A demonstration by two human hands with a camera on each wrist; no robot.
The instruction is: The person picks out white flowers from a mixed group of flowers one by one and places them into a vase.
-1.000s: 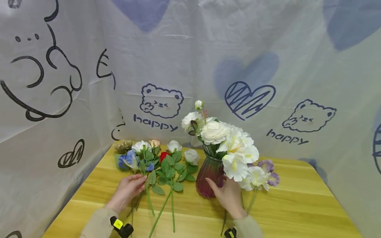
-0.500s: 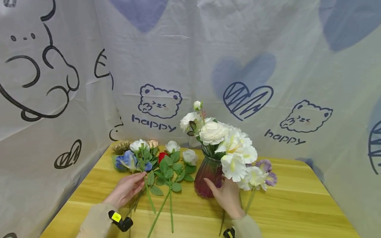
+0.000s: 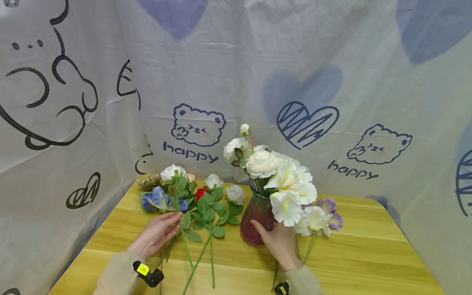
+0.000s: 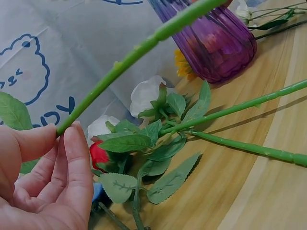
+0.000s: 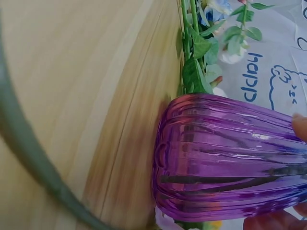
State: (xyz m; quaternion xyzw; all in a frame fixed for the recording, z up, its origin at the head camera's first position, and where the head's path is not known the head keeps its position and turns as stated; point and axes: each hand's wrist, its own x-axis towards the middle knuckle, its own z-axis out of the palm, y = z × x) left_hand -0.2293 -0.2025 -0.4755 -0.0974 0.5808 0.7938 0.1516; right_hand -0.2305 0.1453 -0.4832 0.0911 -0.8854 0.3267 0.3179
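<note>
You Are Getting Soft, Even Light

In the head view, the light is falling evenly; the table is looking warm yellow, while the curtain is appearing greyer. A faint shadow is lying behind the table's right corner. Your left wrist view is looking rather muted. In your right wrist view, the vase is catching white glints, and a close stem is blurring.

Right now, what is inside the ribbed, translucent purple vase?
Inside the vase, thin dark stems show through the wall; white flowers rise above its mouth. They cover part of the rim, and the right hand covers part of the side; I cannot count every stem.
</note>
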